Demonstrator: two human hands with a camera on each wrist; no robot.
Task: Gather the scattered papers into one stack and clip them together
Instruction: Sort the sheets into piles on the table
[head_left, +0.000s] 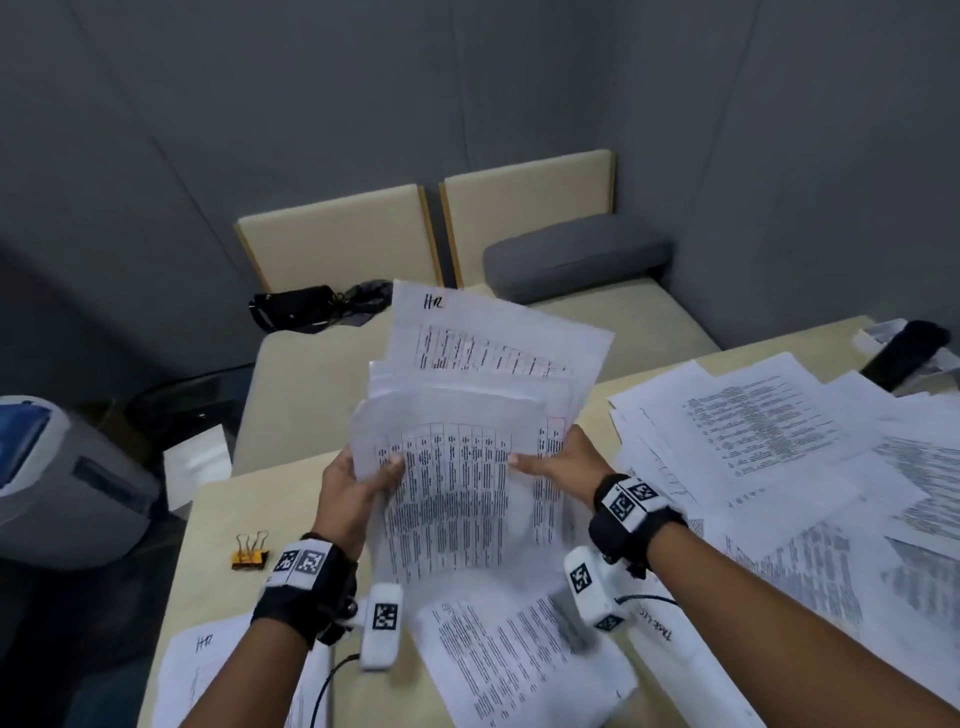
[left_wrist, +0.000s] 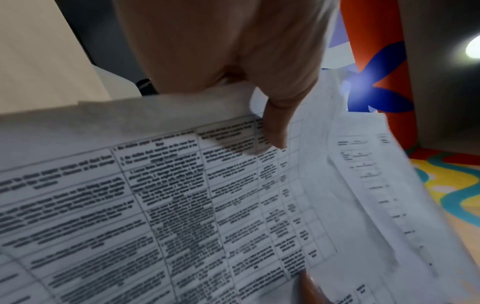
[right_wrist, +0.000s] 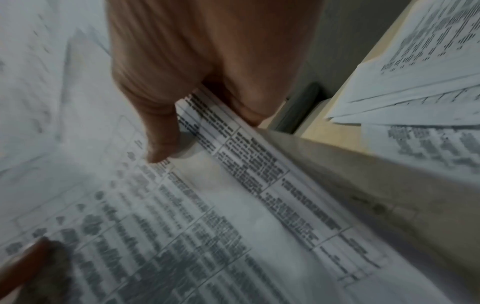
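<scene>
Both hands hold an uneven bundle of printed sheets (head_left: 467, 441) upright above the table. My left hand (head_left: 358, 483) grips its left edge, thumb on the front sheet. My right hand (head_left: 556, 465) grips the right edge the same way. In the left wrist view the thumb (left_wrist: 275, 131) presses on the printed table of the top sheet (left_wrist: 182, 205). The right wrist view shows my right hand (right_wrist: 182, 127) pinching the sheet edges (right_wrist: 233, 139). More loose papers (head_left: 779, 457) lie scattered over the table's right side. An orange binder clip (head_left: 250, 553) sits on the table at the left.
The beige table (head_left: 218, 525) has loose sheets at its near edge (head_left: 524, 670). A dark object (head_left: 904, 348) lies at the far right corner. Behind the table stands a cream bench (head_left: 311, 374) with a black bag (head_left: 291, 306) and a grey cushion (head_left: 571, 254). A grey machine (head_left: 57, 478) stands left.
</scene>
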